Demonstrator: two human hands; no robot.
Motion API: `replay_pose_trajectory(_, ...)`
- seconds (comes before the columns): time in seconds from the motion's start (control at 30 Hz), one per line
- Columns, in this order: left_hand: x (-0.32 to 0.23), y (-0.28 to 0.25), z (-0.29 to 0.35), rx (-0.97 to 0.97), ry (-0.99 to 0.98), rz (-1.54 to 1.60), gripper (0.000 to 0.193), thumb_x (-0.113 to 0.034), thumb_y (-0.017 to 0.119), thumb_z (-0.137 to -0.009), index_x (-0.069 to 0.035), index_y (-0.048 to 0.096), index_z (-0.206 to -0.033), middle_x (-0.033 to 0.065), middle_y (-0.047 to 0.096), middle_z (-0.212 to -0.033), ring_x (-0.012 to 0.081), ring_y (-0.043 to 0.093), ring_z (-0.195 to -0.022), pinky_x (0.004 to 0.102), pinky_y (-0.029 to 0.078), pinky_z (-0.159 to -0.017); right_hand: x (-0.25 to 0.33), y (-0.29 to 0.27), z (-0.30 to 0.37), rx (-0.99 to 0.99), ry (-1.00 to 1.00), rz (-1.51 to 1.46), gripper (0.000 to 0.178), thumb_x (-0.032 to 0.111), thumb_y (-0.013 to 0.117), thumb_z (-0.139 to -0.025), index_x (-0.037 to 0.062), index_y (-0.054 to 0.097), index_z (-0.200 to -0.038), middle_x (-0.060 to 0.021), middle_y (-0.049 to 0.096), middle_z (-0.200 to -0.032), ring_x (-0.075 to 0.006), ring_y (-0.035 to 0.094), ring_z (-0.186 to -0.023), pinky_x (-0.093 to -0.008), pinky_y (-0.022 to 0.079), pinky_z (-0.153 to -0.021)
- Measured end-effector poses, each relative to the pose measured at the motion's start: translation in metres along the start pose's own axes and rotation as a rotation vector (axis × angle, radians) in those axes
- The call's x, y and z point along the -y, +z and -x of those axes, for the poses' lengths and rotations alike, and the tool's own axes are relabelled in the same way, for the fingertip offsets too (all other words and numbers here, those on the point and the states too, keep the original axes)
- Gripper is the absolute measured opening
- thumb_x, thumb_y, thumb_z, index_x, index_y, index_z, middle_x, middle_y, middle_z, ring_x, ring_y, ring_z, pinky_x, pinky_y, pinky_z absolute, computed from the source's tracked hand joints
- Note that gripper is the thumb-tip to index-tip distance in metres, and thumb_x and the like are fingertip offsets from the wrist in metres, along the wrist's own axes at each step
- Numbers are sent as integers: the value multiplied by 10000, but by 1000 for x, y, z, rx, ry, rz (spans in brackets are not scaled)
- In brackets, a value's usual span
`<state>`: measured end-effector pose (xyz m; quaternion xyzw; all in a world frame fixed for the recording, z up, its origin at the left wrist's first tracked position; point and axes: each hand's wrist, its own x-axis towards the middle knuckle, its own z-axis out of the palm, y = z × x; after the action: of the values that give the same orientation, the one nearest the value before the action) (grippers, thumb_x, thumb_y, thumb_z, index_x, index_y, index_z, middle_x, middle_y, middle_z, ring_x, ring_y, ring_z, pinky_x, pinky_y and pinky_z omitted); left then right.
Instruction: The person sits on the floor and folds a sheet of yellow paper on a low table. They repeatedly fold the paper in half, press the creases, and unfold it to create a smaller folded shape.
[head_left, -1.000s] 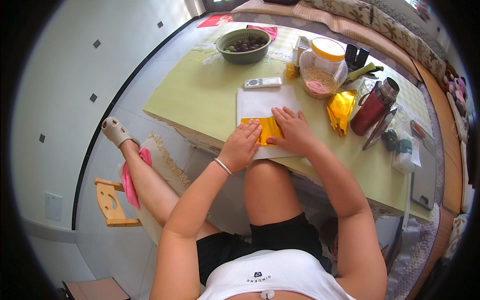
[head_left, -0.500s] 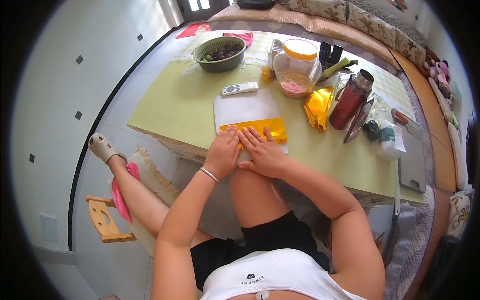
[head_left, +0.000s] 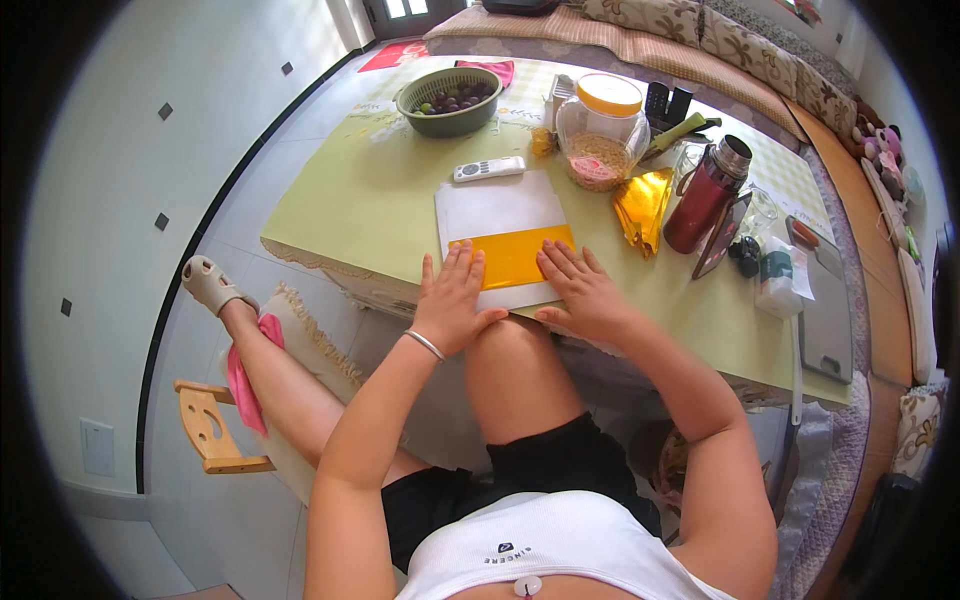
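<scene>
A strip of shiny gold paper (head_left: 512, 258) lies across white paper sheets (head_left: 500, 205) at the table's near edge. My left hand (head_left: 452, 298) rests flat with its fingertips on the strip's left end. On the right end lie the outstretched fingertips of my right hand (head_left: 583, 290). Both hands are open, with the thumbs pointing inward over the near edge of the paper. Between them the gold surface shows smooth and flat.
Beyond the sheets lies a white remote control (head_left: 489, 169). Folded gold paper (head_left: 643, 208), a yellow-lidded jar (head_left: 602, 130) and a dark red thermos (head_left: 708, 195) stand to the right. A green basket of dark round fruit (head_left: 448, 102) sits at the back left of the table (head_left: 350, 200).
My hands have moved apart from the middle of the gold strip to its two ends, uncovering its centre. The view has shifted slightly.
</scene>
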<state>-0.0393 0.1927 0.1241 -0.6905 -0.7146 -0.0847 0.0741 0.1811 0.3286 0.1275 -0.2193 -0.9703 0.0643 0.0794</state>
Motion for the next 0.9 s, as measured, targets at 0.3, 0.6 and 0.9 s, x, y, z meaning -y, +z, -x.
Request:
replay_pose_trajectory(0.3,5,1,13,46,58,135,853,-689,404,-913,-105,322,-1528,176,230,-1604,332,197,-1492,555,103,-1189,-5,-1,-2,18,-35,-10,891,638,466,-920,18,268,-1529,-162,225,-1608,-287,172,-1504,-498,121,-1209)
replay_pose_trajectory(0.6,59,5,2,-337,-216,300,575,-330,687,-862,-29,541,-1330,220,562,-1291,365,532,-1192,435,417,-1025,-1,-8,-10,61,-8,-81,844,610,445,-949,16,269,-1522,-171,213,-1609,-289,158,-1505,-485,120,-1210)
replay_pose_trajectory(0.9,69,15,-53,-183,-549,515,249,-114,766,-729,-17,686,-943,113,672,-922,236,651,-823,351,537,-747,-9,-12,-35,-327,272,-929,352,45,571,-938,-11,573,-1285,-94,661,-903,-148,623,-657,-254,532,-630)
